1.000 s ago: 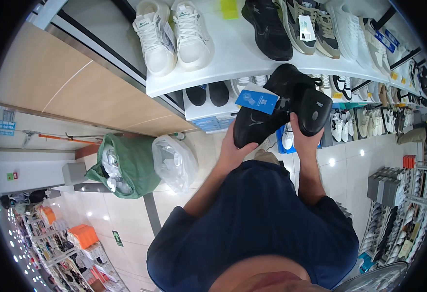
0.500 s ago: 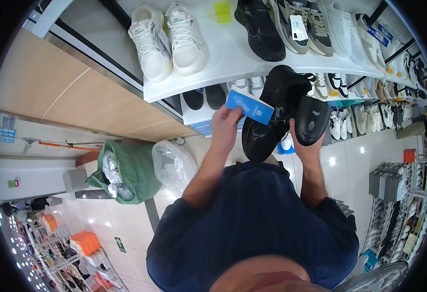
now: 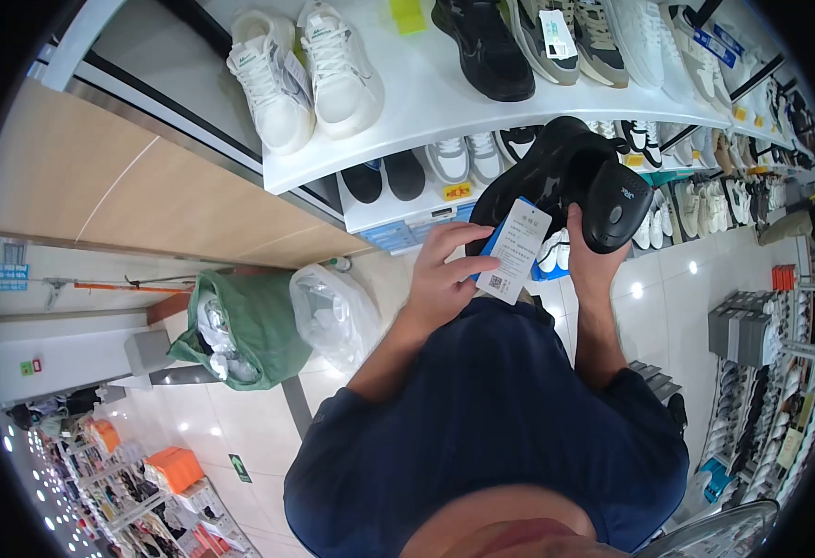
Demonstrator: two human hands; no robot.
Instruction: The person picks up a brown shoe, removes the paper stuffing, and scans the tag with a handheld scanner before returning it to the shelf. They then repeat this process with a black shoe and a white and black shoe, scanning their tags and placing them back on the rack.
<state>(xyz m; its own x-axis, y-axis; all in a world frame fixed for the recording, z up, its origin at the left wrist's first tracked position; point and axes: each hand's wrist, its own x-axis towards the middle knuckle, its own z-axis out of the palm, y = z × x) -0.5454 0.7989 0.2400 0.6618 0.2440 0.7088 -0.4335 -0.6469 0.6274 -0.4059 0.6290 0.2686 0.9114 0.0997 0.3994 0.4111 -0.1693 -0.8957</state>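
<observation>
My view: white shelf (image 3: 398, 139), front edge just beyond; tiled floor (image 3: 672, 302) stretching right. Black shoe (image 3: 542, 167), smooth, rounded heel, held before that edge. Right hand (image 3: 598, 265) closed round heel; left hand (image 3: 444, 279) pinching white-faced tag (image 3: 521, 244).

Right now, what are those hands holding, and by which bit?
The left hand holds the paper tag by the edge nearest it; the right hand grips the black footwear at its logo-marked end.

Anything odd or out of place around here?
The chunky black sneaker on the upper white shelf looks odd: it stands without a visible mate, while the white lace-up sneakers nearby make a pair. I cannot tell whether the black shoe in the right hand matches it. Nothing looks spilled or damaged.
</observation>
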